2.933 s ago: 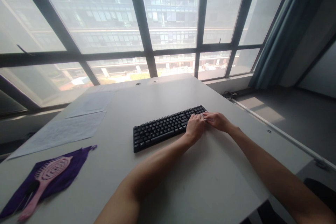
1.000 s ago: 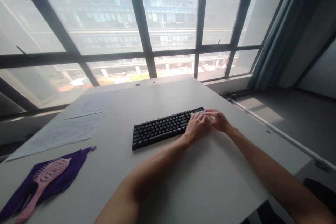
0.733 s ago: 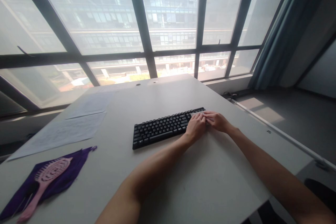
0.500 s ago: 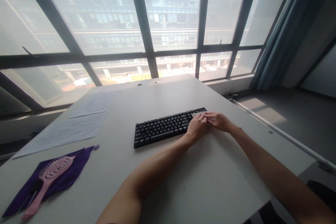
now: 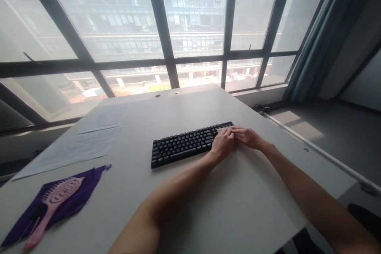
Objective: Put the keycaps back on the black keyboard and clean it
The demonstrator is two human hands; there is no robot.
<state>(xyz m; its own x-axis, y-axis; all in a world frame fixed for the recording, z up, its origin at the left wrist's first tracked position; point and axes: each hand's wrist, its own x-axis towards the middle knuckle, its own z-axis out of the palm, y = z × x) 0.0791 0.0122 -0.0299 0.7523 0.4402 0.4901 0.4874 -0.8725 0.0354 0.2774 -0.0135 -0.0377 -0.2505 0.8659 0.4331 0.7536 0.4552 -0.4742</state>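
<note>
A black keyboard [image 5: 181,145] lies at a slant on the white desk [image 5: 190,107]. Over its right end, my left hand [image 5: 223,142] and my right hand [image 5: 246,136] meet with their fingers together. Between and under the fingers shows a thin white piece [image 5: 225,129], like a wipe or paper, resting on the keys. Both hands have their fingers closed on it. The right part of the keyboard is partly hidden by the hands.
On the left of the desk a pink hairbrush [image 5: 61,192] lies on a purple pouch [image 5: 86,190]. Behind them are paper sheets [image 5: 74,147]. Windows stand past the far edge, and a blue curtain [image 5: 318,39] hangs at the right.
</note>
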